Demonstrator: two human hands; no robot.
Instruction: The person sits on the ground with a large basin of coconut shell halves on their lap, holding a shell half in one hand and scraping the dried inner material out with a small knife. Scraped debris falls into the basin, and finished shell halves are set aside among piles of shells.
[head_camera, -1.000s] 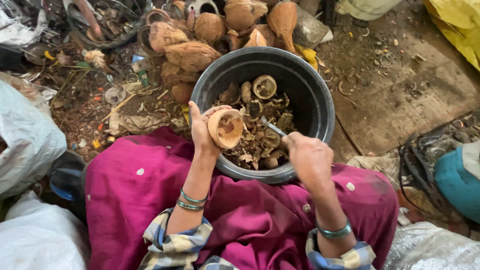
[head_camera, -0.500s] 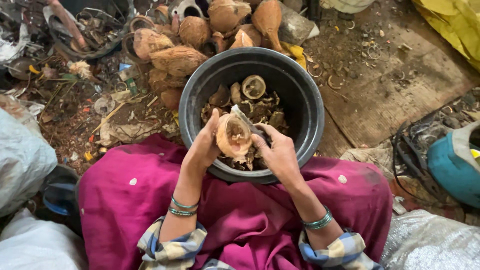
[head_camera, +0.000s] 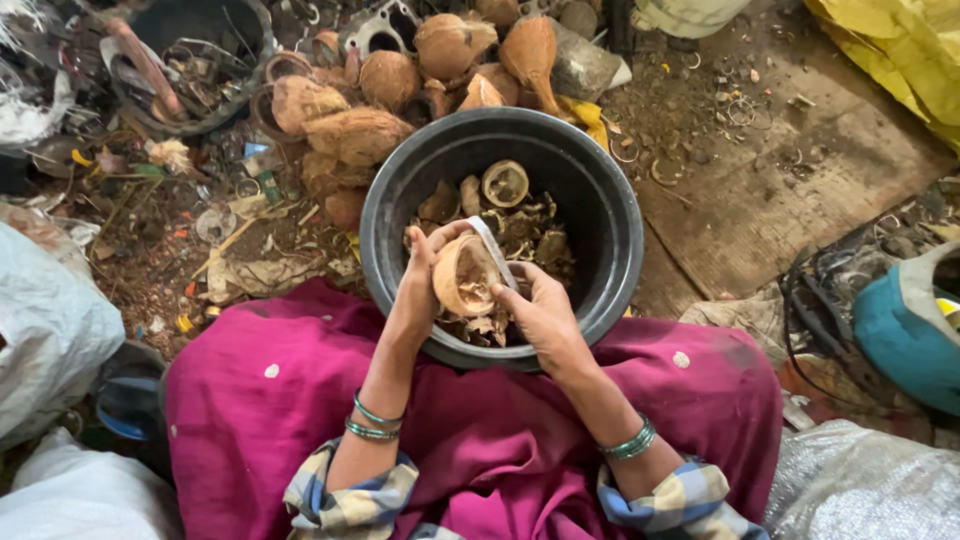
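Observation:
My left hand (head_camera: 420, 285) cups a halved coconut shell (head_camera: 462, 275) over a black tub (head_camera: 600, 190) that rests against my lap. My right hand (head_camera: 540, 310) grips a curved metal blade (head_camera: 493, 248) whose tip is set into the shell's hollow. The tub holds brown shell pieces and husk scraps (head_camera: 530, 235), plus a pale half shell (head_camera: 505, 183) at its far side. My lap is draped in magenta cloth (head_camera: 480, 430).
Several whole husked coconuts (head_camera: 400, 85) are heaped beyond the tub. A dark pan of scrap (head_camera: 190, 60) stands far left, white sacks (head_camera: 50, 320) at left, a wooden board (head_camera: 790, 170) at right, a teal container (head_camera: 900, 330) and yellow sheet (head_camera: 900, 60) farther right.
My right hand came up from the tub's near rim to the shell and put the blade into it. The left hand kept hold of the shell and turned it slightly.

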